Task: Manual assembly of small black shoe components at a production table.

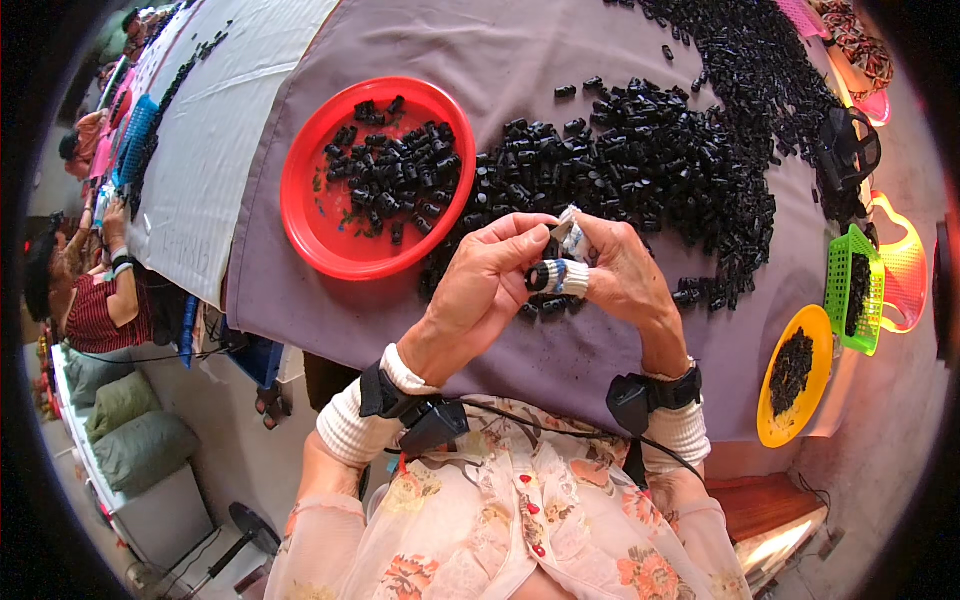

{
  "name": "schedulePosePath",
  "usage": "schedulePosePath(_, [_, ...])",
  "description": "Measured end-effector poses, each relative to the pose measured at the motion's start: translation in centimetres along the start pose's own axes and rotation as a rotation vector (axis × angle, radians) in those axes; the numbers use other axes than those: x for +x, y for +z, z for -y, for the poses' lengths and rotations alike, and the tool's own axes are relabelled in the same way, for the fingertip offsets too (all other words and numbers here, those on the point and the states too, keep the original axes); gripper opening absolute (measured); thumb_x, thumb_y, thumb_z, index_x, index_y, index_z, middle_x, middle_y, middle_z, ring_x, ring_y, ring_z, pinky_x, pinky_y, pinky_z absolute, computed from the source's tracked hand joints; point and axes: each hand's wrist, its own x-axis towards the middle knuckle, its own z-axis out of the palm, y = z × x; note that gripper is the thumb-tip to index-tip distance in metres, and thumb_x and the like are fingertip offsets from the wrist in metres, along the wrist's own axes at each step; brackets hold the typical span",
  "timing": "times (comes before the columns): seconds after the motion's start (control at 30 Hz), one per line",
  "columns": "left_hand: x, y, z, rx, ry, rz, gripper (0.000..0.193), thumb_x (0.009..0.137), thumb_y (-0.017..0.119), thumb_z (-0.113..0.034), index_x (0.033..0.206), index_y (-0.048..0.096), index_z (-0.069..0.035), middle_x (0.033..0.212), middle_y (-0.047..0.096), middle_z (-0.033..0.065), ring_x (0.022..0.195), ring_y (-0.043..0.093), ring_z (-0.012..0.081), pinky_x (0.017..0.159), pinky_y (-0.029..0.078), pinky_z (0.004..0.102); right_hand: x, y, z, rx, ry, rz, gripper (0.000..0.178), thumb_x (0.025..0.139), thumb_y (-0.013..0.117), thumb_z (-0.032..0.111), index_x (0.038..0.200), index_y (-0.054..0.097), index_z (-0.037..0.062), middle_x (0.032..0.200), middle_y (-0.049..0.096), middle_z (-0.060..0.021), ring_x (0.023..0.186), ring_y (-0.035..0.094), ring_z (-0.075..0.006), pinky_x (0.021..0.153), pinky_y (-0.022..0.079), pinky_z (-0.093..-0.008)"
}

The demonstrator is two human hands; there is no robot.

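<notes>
My left hand point(485, 275) and my right hand point(625, 275) meet over the near edge of the heap. The left thumb and forefinger pinch together; what lies between them is too small to make out. Right fingers are curled, with white knitted wraps on two of them, one blue-striped. A thin pale piece point(561, 232) shows between the fingertips. At the end of the lower wrap sits a small black cylindrical plastic part point(538, 276); its hold is partly hidden. Behind the hands lies a big heap of similar black parts point(620, 160). A red round tray point(300, 220) holds more of them.
A mauve cloth point(370, 25) covers the table. At right stand a yellow plate point(822, 372) with black scraps, a green basket point(866, 325) and a pink-red basket point(905, 270). Another person point(100, 300) works at left. Cables point(530, 418) run between my wrist straps.
</notes>
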Motion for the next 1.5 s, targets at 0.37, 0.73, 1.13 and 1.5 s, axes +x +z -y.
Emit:
schedulePosePath(0.37, [0.1,-0.5,0.2,0.036,-0.005,-0.002,0.018,0.088,0.052,-0.009,0.103,0.053,0.001,0.094,0.060,0.0078,0.084,0.059,0.0132,0.074,0.050,0.0267,-0.4,0.4,-0.3,0.075,-0.030,0.020,0.030,0.069,0.070,0.021,0.083,0.055,-0.0008,0.058,0.049,-0.0037,0.054,0.042,-0.0090,0.049,0.037,-0.0269])
schedulePosePath(0.73, [-0.3,-0.3,-0.1,-0.029,-0.013,0.046,0.018,0.088,0.053,-0.010,0.103,0.054,0.000,0.090,0.059,0.0052,0.079,0.058,0.0104,0.072,0.050,0.0263,-0.3,0.4,0.1,0.001,-0.021,-0.036,0.036,0.065,0.075,0.029,0.078,0.054,0.0022,0.057,0.047,-0.0005,0.054,0.039,-0.0073,0.047,0.034,-0.0249])
schedulePosePath(1.13, [-1.2,-1.7,-0.3,-0.046,0.043,0.081,0.017,0.089,0.050,-0.008,0.103,0.053,0.001,0.095,0.061,0.0088,0.082,0.061,0.0140,0.074,0.051,0.0269,-0.4,2.0,1.3,-0.033,-0.034,0.011,0.026,0.071,0.068,0.021,0.077,0.053,0.0011,0.055,0.044,-0.0027,0.052,0.037,-0.0080,0.048,0.035,-0.0258])
schedulePosePath(1.5, [-2.2,-2.0,-1.5,-0.113,0.060,0.116,0.019,0.089,0.051,-0.011,0.106,0.052,-0.002,0.093,0.060,0.0059,0.080,0.059,0.0131,0.073,0.051,0.0307,-0.4,3.2,3.9,0.116,-0.041,-0.203,0.040,0.062,0.075,0.007,0.097,0.055,0.0034,0.069,0.051,0.0046,0.060,0.043,-0.0036,0.054,0.040,-0.0195])
